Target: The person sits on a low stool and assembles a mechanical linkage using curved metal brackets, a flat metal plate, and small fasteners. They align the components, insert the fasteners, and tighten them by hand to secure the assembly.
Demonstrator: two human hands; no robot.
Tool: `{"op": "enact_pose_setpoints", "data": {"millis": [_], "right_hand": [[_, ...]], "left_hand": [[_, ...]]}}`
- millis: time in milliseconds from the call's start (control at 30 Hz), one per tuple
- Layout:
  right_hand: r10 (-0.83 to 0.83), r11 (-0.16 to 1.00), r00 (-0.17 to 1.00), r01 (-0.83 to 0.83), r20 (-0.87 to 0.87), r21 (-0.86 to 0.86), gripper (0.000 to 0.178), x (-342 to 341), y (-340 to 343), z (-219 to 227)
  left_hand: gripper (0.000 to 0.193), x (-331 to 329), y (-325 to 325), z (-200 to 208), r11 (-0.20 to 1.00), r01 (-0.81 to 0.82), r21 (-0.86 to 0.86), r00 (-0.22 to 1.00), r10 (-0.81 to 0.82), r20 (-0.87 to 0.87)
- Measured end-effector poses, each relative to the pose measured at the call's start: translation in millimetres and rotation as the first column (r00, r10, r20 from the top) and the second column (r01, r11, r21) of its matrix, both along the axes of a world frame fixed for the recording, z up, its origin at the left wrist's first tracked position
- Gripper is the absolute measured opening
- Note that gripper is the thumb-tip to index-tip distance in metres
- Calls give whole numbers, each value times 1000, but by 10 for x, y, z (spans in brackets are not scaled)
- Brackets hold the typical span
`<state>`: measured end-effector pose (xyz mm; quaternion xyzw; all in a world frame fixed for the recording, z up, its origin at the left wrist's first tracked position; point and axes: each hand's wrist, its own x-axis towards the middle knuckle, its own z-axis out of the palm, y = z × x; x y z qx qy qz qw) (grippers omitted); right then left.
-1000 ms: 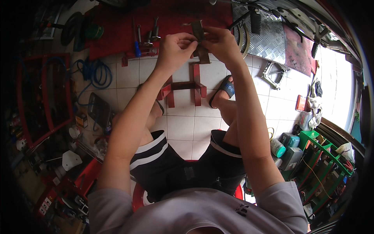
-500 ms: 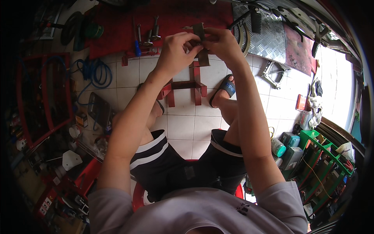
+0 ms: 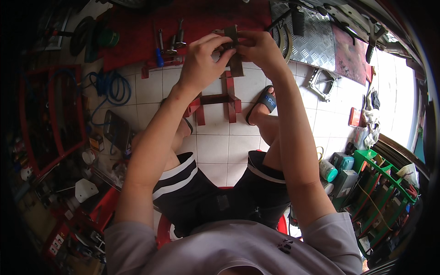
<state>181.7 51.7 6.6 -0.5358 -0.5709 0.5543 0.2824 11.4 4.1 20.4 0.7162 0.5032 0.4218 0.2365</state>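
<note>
A narrow brownish-grey strip [image 3: 236, 68], perhaps sandpaper, stands roughly upright between my hands above the near edge of the red bench. My left hand [image 3: 201, 62] is closed at the strip's left side, thumb and fingers meeting at its middle. From the other side my right hand [image 3: 262, 51] pinches it, with fingertips close to those of the left. Something dark and small shows between the fingertips, too hidden to name. Left of the hands, a blue-handled screwdriver [image 3: 159, 58], a wrench [image 3: 161, 40] and metal parts with flat round ends [image 3: 179, 40] lie on the bench.
The red bench [image 3: 133, 23] spans the far side, with a tread-plate sheet [image 3: 314, 48] at right. A red metal stand [image 3: 215, 99] is below my hands. Blue hose [image 3: 114, 89] coils at left. A green rack [image 3: 366, 158] stands at right, a metal bracket [image 3: 321, 85] nearby.
Both hands and the strip have shifted slightly left and farther away in the picture; the whole view has shifted slightly too. The grip looks much the same.
</note>
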Motion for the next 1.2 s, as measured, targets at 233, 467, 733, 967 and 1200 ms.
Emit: {"op": "enact_pose_setpoints", "data": {"millis": [233,467,733,967,1200], "right_hand": [[40,999,999,-40,2,-21,46,1,2,62],[-9,1000,1000,9,-21,-14,42,10,2,9],[-11,999,1000,10,-10,-35,42,29,21,-36],[43,996,991,-53,-128,-77,47,71,17,-16],[-59,985,933,-4,-356,-174,38,63,-28,15]], "left_hand": [[19,-58,65,-158,985,47,166,998,-40,-46],[16,-35,45,-88,999,-6,50,999,8,-46],[20,-35,63,-125,993,58,105,997,-53,-58],[21,-17,51,-29,998,30,57,999,-28,-41],[21,-39,94,-119,990,42,132,999,-37,-37]]}}
